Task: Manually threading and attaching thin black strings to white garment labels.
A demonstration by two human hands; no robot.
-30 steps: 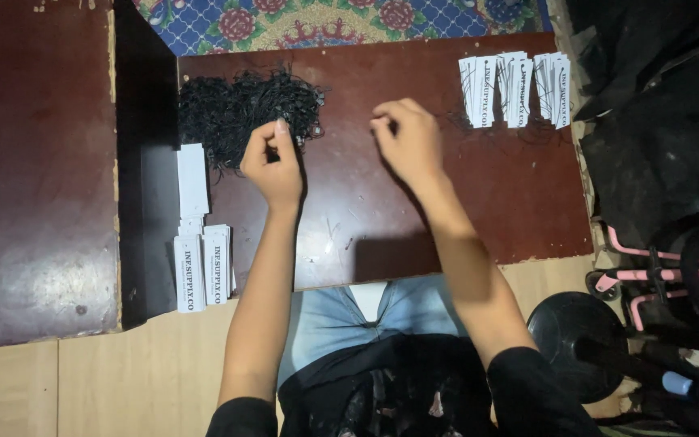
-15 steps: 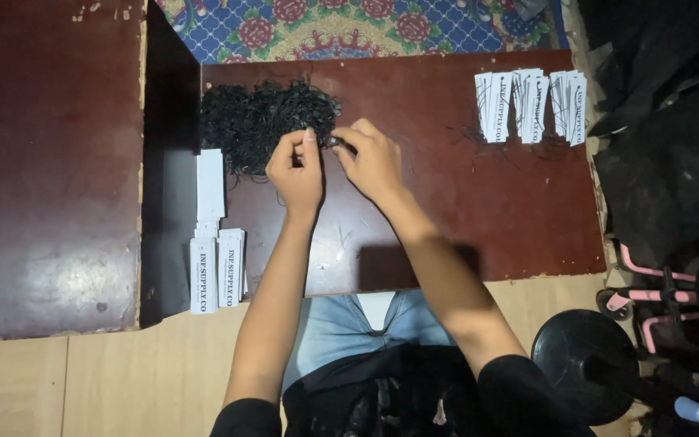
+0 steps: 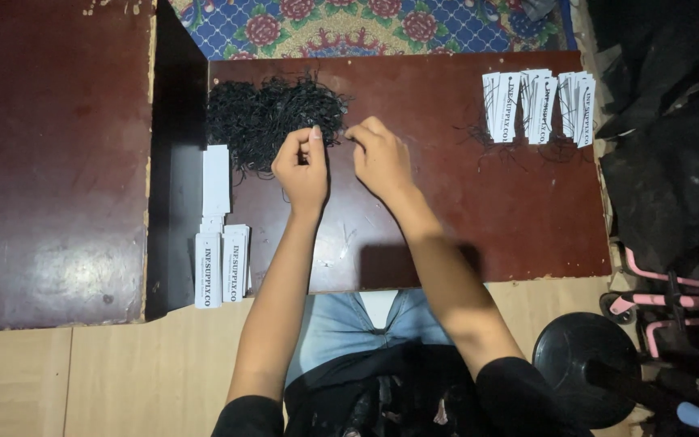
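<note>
A heap of thin black strings [image 3: 273, 113] lies at the back left of a dark red board [image 3: 446, 202]. My left hand [image 3: 302, 166] and my right hand [image 3: 378, 158] are close together just right of the heap, both with fingertips pinched. They seem to hold a thin black string between them, though it is too fine to see clearly. White paper tags [image 3: 220, 263] lie stacked at the board's left edge. Tags with strings attached [image 3: 535, 105] lie in rows at the back right.
A second dark red board [image 3: 50, 162] lies to the left with a dark gap between. A patterned blue rug [image 3: 349, 24] is beyond. Black bags [image 3: 673, 137], a pink-framed object [image 3: 673, 299] and a round black base [image 3: 588, 360] crowd the right side.
My right hand has moved left from the board's middle to meet my left hand beside the string heap. Both hands stay pinched together there.
</note>
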